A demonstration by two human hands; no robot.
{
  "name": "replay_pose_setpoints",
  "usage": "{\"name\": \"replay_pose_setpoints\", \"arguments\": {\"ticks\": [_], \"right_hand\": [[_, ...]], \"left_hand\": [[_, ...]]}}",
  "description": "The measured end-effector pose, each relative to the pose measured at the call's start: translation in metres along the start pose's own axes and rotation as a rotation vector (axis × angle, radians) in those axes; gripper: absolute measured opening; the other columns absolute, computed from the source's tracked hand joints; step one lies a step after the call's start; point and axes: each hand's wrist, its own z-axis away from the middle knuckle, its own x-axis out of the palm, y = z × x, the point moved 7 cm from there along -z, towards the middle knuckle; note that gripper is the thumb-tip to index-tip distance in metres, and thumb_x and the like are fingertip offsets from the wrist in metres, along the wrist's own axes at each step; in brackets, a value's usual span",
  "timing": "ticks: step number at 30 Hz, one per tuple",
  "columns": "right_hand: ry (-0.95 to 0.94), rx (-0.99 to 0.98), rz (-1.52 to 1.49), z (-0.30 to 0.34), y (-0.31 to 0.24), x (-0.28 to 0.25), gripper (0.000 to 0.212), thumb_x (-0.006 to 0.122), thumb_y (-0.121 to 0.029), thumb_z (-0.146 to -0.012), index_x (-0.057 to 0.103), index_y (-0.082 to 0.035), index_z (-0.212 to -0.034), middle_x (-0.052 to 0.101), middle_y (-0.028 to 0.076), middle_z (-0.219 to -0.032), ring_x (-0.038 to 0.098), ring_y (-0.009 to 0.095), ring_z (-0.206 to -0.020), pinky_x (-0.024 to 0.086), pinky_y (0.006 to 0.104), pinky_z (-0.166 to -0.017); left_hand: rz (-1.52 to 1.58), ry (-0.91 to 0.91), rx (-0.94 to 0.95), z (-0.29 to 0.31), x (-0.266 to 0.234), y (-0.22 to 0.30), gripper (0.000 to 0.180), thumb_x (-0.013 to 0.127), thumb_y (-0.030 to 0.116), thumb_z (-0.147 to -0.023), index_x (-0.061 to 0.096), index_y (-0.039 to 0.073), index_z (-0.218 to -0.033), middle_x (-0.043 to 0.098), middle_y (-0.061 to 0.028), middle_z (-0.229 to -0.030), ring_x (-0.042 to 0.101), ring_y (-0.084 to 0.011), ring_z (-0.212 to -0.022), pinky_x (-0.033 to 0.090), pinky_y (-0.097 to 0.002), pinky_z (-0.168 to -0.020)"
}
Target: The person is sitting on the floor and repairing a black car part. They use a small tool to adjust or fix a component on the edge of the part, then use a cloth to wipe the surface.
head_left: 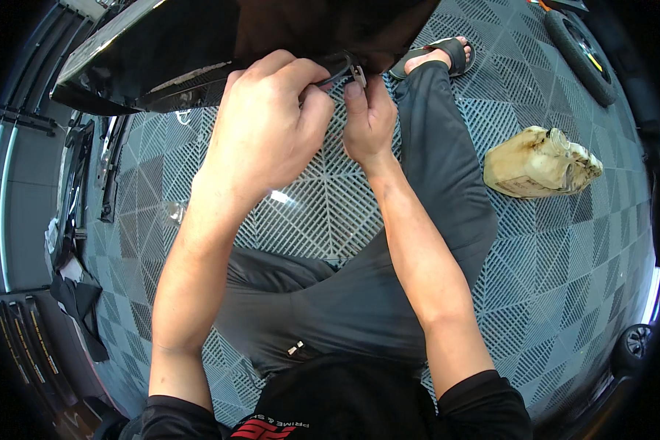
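Note:
A glossy black panel (293, 37), which looks like part of a car's body, hangs over the far side of my work. Below its lower edge, my left hand (275, 121) is closed, with thumb and forefinger pinched at a dark cable (336, 75). To its right, my right hand (370, 121) grips a small pale clip-like piece (359, 75) between thumb and fingers. The cable bends toward this piece; whether they are joined cannot be made out. My left fingertips are partly hidden behind the hand.
A stained, yellowish plastic canister (539, 163) stands on the grey grid-tile floor (550, 257) at the right. Beyond it is a tyre (583, 59). Black trim parts (73, 191) and a dark cloth (81, 312) lie at the left. My legs (447, 176) are bent around the work spot.

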Motion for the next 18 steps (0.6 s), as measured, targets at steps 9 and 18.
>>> {"name": "replay_pose_setpoints", "arguments": {"ticks": [9,18], "right_hand": [[0.028,0.063,0.039,0.001,0.0,0.001,0.053,0.051,-0.049,-0.106,0.063,0.003,-0.111,0.069,0.024,-0.101,0.067,0.039,-0.089,0.051,0.0427,-0.079],[0.102,0.027,0.096,-0.006,-0.013,0.007,0.062,0.047,-0.058,-0.106,0.063,0.002,-0.107,0.069,0.022,-0.092,0.068,0.039,-0.082,0.052,0.0424,-0.074]], "left_hand": [[-0.008,0.003,0.332,0.012,0.0,-0.016,0.013,0.067,0.005,-0.082,0.069,0.003,-0.094,0.071,-0.0067,-0.099,0.064,-0.0237,-0.089,0.041,-0.0369,-0.079],[0.098,0.039,0.427,0.012,-0.002,-0.027,0.013,0.067,0.005,-0.081,0.067,0.003,-0.094,0.073,-0.0083,-0.105,0.065,-0.0231,-0.09,0.039,-0.0349,-0.08]]}}
